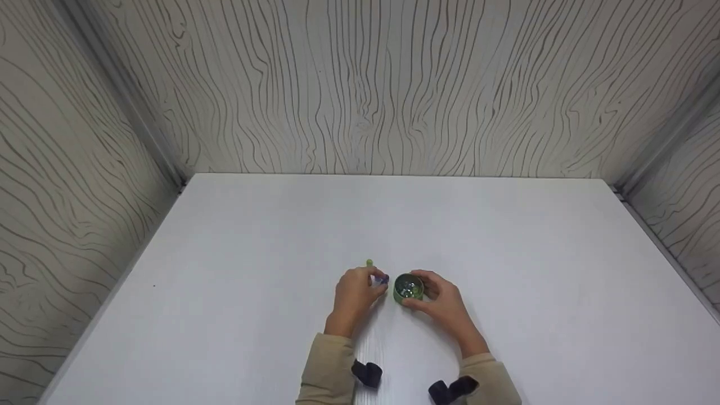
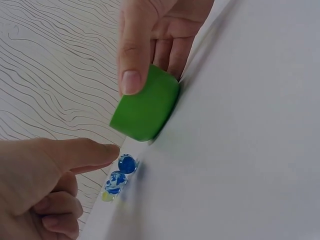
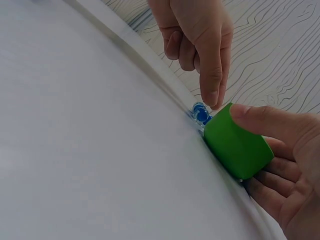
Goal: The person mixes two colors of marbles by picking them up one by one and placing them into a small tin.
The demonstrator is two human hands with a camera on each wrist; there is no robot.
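Note:
A small green cup [image 1: 408, 288] stands on the white table, with shiny round pieces, apparently marbles, visible inside. My right hand [image 1: 444, 301] grips it from the right, thumb on the near side and fingers round the far side. Just left of the cup, my left hand [image 1: 355, 289] reaches down to a few glass marbles, index finger and thumb extended and the other fingers curled. A blue marble [image 2: 127, 163] lies nearest the fingertips. Beside it are a blue-and-white marble [image 2: 115, 182] and a partly hidden yellow-green one [image 2: 107, 196]. Whether the fingertips touch a marble is unclear.
The white table [image 1: 253, 236] extends to both sides and behind the hands. Patterned panels [image 1: 360, 90] rise along its back and sides. Black straps [image 1: 367, 374] hang at the sleeve cuffs.

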